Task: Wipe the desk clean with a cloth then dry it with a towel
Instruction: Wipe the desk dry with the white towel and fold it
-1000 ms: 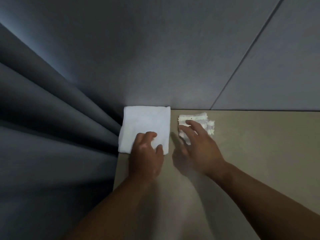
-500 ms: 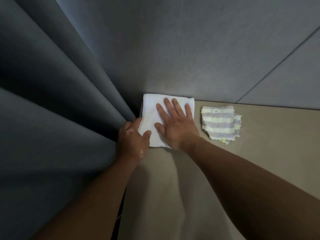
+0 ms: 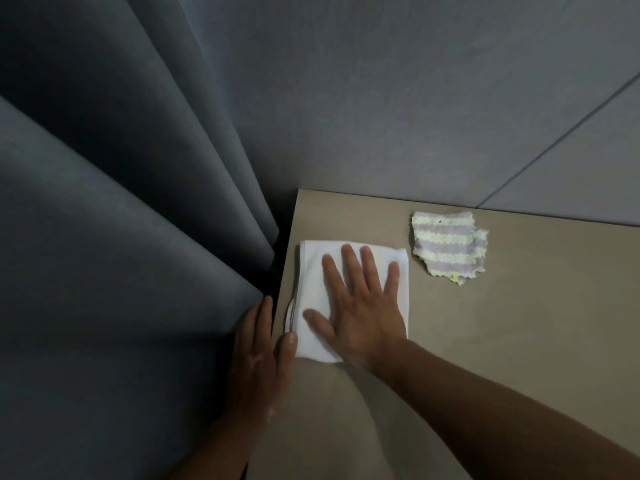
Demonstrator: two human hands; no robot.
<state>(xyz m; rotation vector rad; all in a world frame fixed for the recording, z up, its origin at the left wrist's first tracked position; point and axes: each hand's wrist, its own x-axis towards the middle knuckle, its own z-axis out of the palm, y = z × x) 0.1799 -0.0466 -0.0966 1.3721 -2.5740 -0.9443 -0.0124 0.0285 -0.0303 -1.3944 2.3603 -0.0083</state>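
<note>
1. Presently the right hand (image 3: 360, 306) lies flat on the folded white towel (image 3: 311, 271), palm down, fingers straight and spread, with the thumb stretched out to the left across the fabric.
2. That towel sits on the beige tabletop (image 3: 519, 341) close to its left edge, a little way out from the back wall; its layered folds show along the left side.
3. At the tabletop's left edge is the left hand (image 3: 259, 348), fingers straight and together, pointing away along the edge against the curtain (image 3: 121, 237). Its thumb rests on the tabletop at the towel's near left corner; whether it actually touches the fabric I cannot tell.
4. A striped cloth (image 3: 448, 247), in lilac and pale yellow bands with a scalloped border, lies to the right of the towel, nearer the wall (image 3: 381, 98), apart from both hands.
5. Heavy grey folds of curtain fill the left side, and the grey wall has a diagonal seam at upper right.
</note>
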